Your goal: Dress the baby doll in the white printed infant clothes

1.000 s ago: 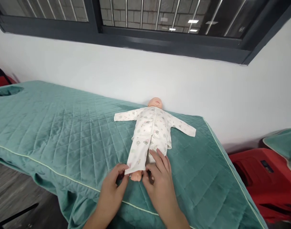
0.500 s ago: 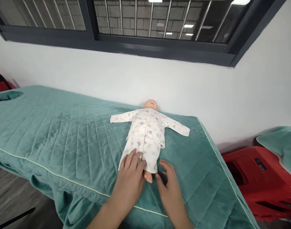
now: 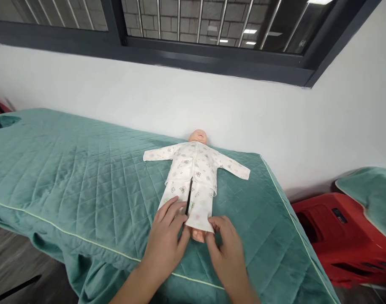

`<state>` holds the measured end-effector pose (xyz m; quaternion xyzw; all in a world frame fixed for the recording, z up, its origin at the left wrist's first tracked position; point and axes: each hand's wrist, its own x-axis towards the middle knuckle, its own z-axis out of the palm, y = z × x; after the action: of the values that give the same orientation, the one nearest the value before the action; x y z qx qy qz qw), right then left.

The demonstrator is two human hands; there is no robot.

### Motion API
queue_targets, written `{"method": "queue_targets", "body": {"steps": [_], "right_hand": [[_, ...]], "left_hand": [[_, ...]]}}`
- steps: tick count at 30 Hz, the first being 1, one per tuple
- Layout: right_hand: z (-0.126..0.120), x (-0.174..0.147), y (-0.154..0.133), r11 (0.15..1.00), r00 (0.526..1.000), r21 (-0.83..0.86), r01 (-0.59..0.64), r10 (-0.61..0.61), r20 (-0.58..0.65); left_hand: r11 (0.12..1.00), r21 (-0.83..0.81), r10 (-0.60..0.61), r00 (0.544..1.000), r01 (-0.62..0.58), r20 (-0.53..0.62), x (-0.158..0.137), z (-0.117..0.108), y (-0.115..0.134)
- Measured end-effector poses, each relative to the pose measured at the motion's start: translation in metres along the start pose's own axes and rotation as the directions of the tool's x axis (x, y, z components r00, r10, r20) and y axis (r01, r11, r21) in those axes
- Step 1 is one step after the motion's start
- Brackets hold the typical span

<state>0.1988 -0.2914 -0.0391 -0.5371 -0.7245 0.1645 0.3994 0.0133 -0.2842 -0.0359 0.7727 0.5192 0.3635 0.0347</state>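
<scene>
A baby doll (image 3: 198, 136) lies on its back, arms stretched out sideways, in a white printed long-sleeved top (image 3: 193, 162) and matching trousers (image 3: 201, 200). My right hand (image 3: 226, 249) pinches the outer corner of the cuff of the trouser leg on the right. At the inner corner of that same cuff, my left hand (image 3: 167, 236) has its thumb and index finger closed on the hem. Its other fingers rest over the other trouser leg, whose lower end they hide. The doll's toes (image 3: 198, 234) stick out below the cuff between my hands.
A green quilted cover (image 3: 94, 185) drapes the bed under the doll. White wall (image 3: 259, 109) and a dark-framed, barred window (image 3: 212, 59) stand behind. Stacked red stools (image 3: 348, 236) with a green cushion (image 3: 370, 194) stand at the right.
My right hand has moved from beside the leg onto its cuff. The trouser leg is spread flatter and wider, and a dark gap now shows between the legs. My left hand has shifted slightly left.
</scene>
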Motion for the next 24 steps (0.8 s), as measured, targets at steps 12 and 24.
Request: {"method": "queue_targets", "body": {"steps": [12,24], "right_hand": [[0.007,-0.031,0.007,0.989,0.994,-0.121,0.082,-0.072,0.084],[0.037,0.001,-0.034,0.954,0.981,-0.241,0.179,-0.154,0.116]], "left_hand": [[0.998,-0.033,-0.057,0.996,0.055,-0.063,-0.046,-0.004,-0.016],[0.929,-0.14,-0.352,0.935,0.343,-0.041,-0.053,0.004,-0.048]]}}
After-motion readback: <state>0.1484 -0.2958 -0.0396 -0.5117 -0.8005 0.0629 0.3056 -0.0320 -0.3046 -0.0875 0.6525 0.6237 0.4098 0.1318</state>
